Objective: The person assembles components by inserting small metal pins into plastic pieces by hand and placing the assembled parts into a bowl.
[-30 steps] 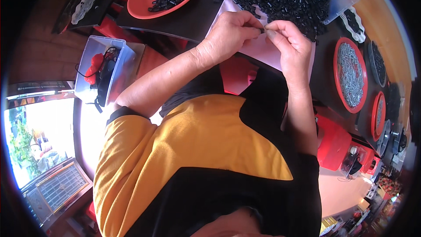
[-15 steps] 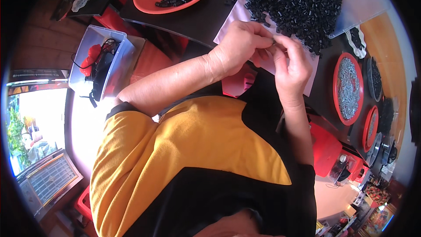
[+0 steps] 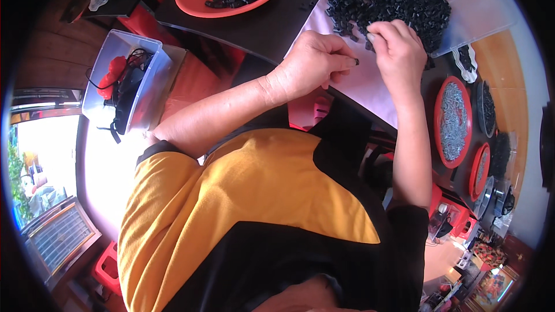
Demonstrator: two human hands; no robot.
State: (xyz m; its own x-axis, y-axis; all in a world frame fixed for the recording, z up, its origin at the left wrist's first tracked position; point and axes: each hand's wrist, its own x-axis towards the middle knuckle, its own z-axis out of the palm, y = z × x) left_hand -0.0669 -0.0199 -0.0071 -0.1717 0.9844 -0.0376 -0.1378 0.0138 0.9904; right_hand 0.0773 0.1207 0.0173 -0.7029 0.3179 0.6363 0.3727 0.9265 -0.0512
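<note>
Thumb and forefinger of L hand (image 3: 315, 65) press tight tog. on one small black pc (image 3: 356, 62), w/ only its end poking out past the tips. R hand (image 3: 400, 52) hangs just right of that grip, fingers curled, thumb close to forefinger, at the near edge of the black heap (image 3: 393, 0); can't tell if it has hold of a pc or merely touches one.

Main risk: a slip. Contact on the held pc looks tiny, so a slight twist or uneven squeeze could pop it out. Directly under the grip is the pale sheet (image 3: 370, 89), whose near edge is just short of it, so a dropped pc could poss. roll off toward the lap.

2nd: heap sits just beyond the grip, its front pcs loose; a careless R fingertip could drag several down or pick up two at once. A dropped pc would also be hard to tell from the others.

3rd: red bowl w/ metal pins (image 3: 454, 121) is farther right of the grip, near R forearm in view (height gap unclear); an elbow swinging out might knock it & scatter pins.
</note>
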